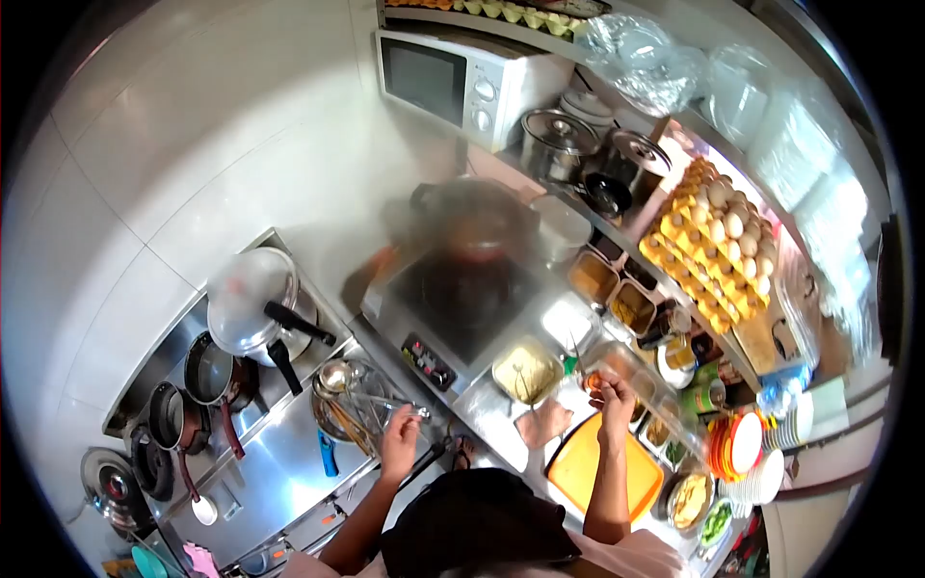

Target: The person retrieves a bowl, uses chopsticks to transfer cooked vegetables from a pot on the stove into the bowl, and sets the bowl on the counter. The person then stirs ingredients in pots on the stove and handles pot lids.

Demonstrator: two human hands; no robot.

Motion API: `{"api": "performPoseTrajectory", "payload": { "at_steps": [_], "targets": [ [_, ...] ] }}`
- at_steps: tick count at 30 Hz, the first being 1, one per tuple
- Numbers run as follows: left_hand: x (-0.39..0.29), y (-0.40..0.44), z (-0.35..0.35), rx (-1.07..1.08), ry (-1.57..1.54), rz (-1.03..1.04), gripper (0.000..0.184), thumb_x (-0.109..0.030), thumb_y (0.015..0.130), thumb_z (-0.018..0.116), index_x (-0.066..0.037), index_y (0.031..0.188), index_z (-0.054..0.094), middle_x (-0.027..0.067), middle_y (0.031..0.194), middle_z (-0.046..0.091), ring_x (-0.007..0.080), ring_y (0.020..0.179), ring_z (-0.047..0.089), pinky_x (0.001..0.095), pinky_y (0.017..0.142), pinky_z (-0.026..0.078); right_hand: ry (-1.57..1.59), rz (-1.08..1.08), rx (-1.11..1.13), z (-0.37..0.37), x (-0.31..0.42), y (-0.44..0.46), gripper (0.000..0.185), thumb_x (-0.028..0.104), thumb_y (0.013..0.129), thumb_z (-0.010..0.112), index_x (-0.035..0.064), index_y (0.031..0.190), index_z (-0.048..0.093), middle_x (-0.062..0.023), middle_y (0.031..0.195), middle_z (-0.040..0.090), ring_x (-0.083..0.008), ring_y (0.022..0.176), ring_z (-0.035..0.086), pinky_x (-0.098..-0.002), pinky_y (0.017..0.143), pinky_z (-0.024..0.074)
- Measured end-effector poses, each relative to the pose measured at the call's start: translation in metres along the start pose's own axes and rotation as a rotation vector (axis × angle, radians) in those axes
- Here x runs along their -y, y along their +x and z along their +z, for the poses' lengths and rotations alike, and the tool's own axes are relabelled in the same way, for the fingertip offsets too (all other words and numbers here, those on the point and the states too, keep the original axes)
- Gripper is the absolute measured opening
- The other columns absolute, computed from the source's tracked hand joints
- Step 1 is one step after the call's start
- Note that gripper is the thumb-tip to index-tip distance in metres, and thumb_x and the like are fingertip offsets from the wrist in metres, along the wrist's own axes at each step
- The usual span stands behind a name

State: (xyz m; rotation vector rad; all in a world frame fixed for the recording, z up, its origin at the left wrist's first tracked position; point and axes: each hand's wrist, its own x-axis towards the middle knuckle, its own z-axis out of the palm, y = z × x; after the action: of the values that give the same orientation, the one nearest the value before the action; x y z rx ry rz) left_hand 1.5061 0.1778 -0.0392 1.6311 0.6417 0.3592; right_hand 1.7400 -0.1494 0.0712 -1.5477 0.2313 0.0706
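Note:
My left hand is closed at the end of a metal utensil handle, beside a bowl of ladles and other utensils. Farther right, my right hand pinches a small orange-red item that is too small to name. Under my right forearm lies an orange board. To the left of that hand stands a square container of pale yellow food. A skin-toned shape, which I cannot make out, lies between the container and the board.
Steam rises from a pot behind the dark cooktop. A pressure cooker and pans stand left. Stacked egg trays, ingredient containers and plates are at right. A microwave sits at the back.

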Motion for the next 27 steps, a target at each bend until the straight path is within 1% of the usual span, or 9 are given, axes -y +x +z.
{"api": "performPoseTrajectory", "payload": {
  "at_steps": [4, 5, 8, 12, 13, 17, 19, 23, 27],
  "targets": [
    [0.028, -0.062, -0.001, 0.434, 0.278, -0.068, 0.043, -0.024, 0.093, 0.057, -0.005, 0.131, 0.048, 0.0079, 0.105, 0.067, 0.0179, 0.092, 0.064, 0.0306, 0.079, 0.049, -0.098, -0.037, 0.149, -0.008, -0.005, -0.072, 0.021, 0.008, 0.093, 0.053, -0.0009, 0.11, 0.059, -0.0075, 0.091, 0.064, -0.0137, 0.071, 0.06, -0.0261, 0.061, 0.0489],
    [0.022, -0.073, -0.003, 0.597, 0.374, -0.151, 0.047, -0.029, 0.092, 0.057, -0.006, 0.132, 0.048, 0.0102, 0.111, 0.066, 0.025, 0.096, 0.064, 0.0347, 0.082, 0.049, -0.19, -0.066, 0.176, -0.012, -0.006, -0.092, 0.021, 0.008, 0.092, 0.053, -0.0014, 0.109, 0.06, -0.0076, 0.088, 0.065, -0.0133, 0.069, 0.06, -0.027, 0.061, 0.0492],
    [0.039, -0.114, -0.004, 0.755, 0.531, -0.07, 0.049, -0.031, 0.091, 0.057, -0.007, 0.132, 0.048, 0.0147, 0.118, 0.062, 0.0321, 0.101, 0.062, 0.0392, 0.085, 0.048, -0.458, -0.076, 0.248, -0.037, -0.035, -0.142, 0.02, 0.007, 0.091, 0.054, -0.0028, 0.105, 0.064, -0.0058, 0.079, 0.067, -0.0117, 0.066, 0.06, -0.0262, 0.061, 0.0488],
    [0.064, -0.165, -0.006, 0.698, 0.586, 0.079, 0.037, -0.025, 0.088, 0.058, -0.008, 0.121, 0.055, 0.0171, 0.108, 0.065, 0.0368, 0.099, 0.061, 0.0423, 0.085, 0.048, -1.122, -0.137, 0.556, -0.096, -0.087, -0.2, 0.031, 0.019, 0.084, 0.063, 0.0065, 0.113, 0.064, -0.0165, 0.092, 0.069, -0.0324, 0.085, 0.066, -0.0397, 0.079, 0.0507],
    [0.057, -0.174, -0.005, 0.713, 0.537, -0.038, 0.032, -0.021, 0.086, 0.06, -0.009, 0.116, 0.059, 0.0166, 0.106, 0.065, 0.0349, 0.097, 0.062, 0.0415, 0.084, 0.049, -1.176, -0.021, 0.662, -0.108, -0.093, -0.212, 0.036, 0.026, 0.084, 0.063, 0.0063, 0.114, 0.064, -0.0188, 0.096, 0.069, -0.0354, 0.091, 0.065, -0.0408, 0.084, 0.0495],
    [0.066, -0.2, -0.005, 0.664, 0.616, -0.019, 0.022, -0.012, 0.083, 0.063, -0.01, 0.105, 0.063, 0.015, 0.101, 0.063, 0.0331, 0.092, 0.063, 0.0408, 0.082, 0.05, -1.092, -0.022, 0.663, -0.182, -0.201, -0.236, 0.038, 0.032, 0.085, 0.06, 0.0054, 0.112, 0.064, -0.0202, 0.098, 0.068, -0.035, 0.093, 0.065, -0.0397, 0.085, 0.05],
    [0.07, -0.205, -0.005, 0.635, 0.655, 0.029, 0.023, -0.007, 0.083, 0.06, -0.012, 0.105, 0.064, 0.0159, 0.098, 0.061, 0.033, 0.093, 0.061, 0.0404, 0.081, 0.05, -1.038, 0.164, 0.589, -0.217, -0.25, -0.244, 0.042, 0.034, 0.081, 0.06, 0.004, 0.109, 0.065, -0.0182, 0.095, 0.069, -0.0342, 0.086, 0.067, -0.0396, 0.08, 0.0518],
    [0.07, -0.219, 0.0, 0.576, 0.669, 0.073, 0.029, 0.0, 0.081, 0.053, -0.012, 0.106, 0.065, 0.0167, 0.094, 0.06, 0.0334, 0.09, 0.06, 0.04, 0.079, 0.05, -1.247, 0.28, 0.552, -0.283, -0.326, -0.253, 0.036, 0.03, 0.08, 0.056, 0.0029, 0.1, 0.068, -0.0217, 0.103, 0.067, -0.0351, 0.094, 0.065, -0.0426, 0.084, 0.0508],
    [0.07, -0.255, 0.018, 0.471, 0.648, 0.305, 0.031, 0.002, 0.079, 0.048, -0.008, 0.104, 0.064, 0.0146, 0.082, 0.06, 0.0334, 0.08, 0.058, 0.0409, 0.07, 0.047, -1.37, 0.323, 0.572, -0.33, -0.329, -0.258, 0.036, 0.027, 0.081, 0.05, 0.0032, 0.102, 0.067, -0.0231, 0.113, 0.063, -0.0377, 0.102, 0.061, -0.0438, 0.09, 0.049]
  ]
}}
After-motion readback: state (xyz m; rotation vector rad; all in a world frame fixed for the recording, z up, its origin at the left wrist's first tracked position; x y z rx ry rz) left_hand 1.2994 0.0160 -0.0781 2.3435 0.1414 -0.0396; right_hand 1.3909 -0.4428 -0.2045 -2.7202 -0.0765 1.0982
